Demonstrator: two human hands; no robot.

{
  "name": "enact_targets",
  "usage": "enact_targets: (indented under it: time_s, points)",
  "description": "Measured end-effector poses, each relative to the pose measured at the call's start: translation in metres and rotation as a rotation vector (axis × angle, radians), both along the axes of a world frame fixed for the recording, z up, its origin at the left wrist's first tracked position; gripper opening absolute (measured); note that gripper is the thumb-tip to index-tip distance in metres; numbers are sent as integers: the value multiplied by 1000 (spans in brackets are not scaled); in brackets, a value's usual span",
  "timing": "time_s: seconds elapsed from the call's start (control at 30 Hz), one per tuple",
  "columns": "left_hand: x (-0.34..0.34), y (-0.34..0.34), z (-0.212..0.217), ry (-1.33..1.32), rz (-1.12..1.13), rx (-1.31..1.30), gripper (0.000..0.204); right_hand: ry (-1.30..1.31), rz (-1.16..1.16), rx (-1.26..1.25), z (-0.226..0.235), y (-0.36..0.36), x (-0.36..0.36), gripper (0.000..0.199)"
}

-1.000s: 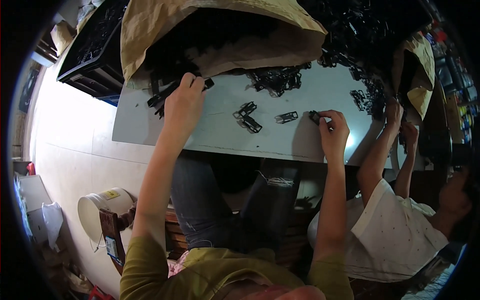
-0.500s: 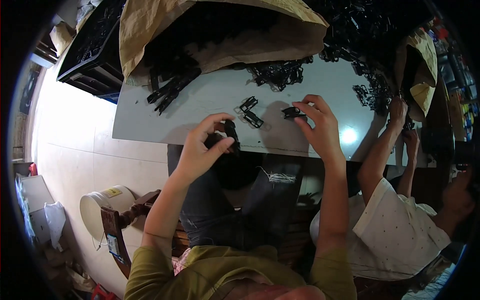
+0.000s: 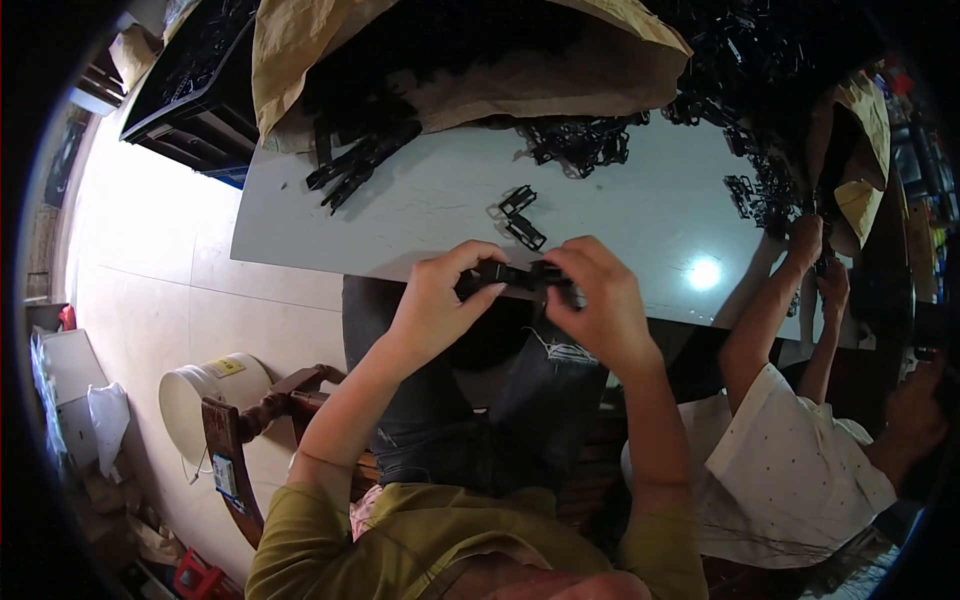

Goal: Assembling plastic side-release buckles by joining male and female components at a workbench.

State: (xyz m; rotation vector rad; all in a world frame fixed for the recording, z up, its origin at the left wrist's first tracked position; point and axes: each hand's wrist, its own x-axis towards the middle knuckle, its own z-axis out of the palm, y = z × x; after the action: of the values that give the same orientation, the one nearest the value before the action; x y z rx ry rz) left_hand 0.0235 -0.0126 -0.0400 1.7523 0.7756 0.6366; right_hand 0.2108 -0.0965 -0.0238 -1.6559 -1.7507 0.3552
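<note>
Above my lap at the table's near edge, my left hand (image 3: 442,300) pinches a long black plastic piece (image 3: 504,275). My right hand (image 3: 603,305) grips a small black frame-like piece (image 3: 556,279) against its right end. The two pieces appear to touch, though fingers and blur hide the join. Just beyond my hands, two small black frames (image 3: 521,215) lie on the table. A heap of similar black frames (image 3: 580,142) rests farther back, below the mouth of a brown paper bag (image 3: 640,88). Several long black pieces (image 3: 365,160) lie left of that heap.
The pale table (image 3: 330,225) ends just in front of my lap. A black crate (image 3: 190,125) stands at the far left. On the right, a co-worker in a white sleeve (image 3: 760,435) handles things beside another paper bag (image 3: 868,150). A white bucket (image 3: 215,385) lies left of my chair.
My right hand has come down and left from over the table with the small black frame, bringing it to the long piece. My left hand has shifted slightly right, turning its piece sideways.
</note>
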Motion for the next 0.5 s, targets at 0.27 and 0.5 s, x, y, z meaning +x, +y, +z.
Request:
enact_targets:
  time_s: [0.27, 0.5]
  points:
    - [3, -9, -5, -40, 76, 128, 33, -153, -3, -16, 2, -2, -29, 35]
    - [0, -7, -1, -184, 62, -67, 31, -23, -124, 28, 10, -11, -41, 35]
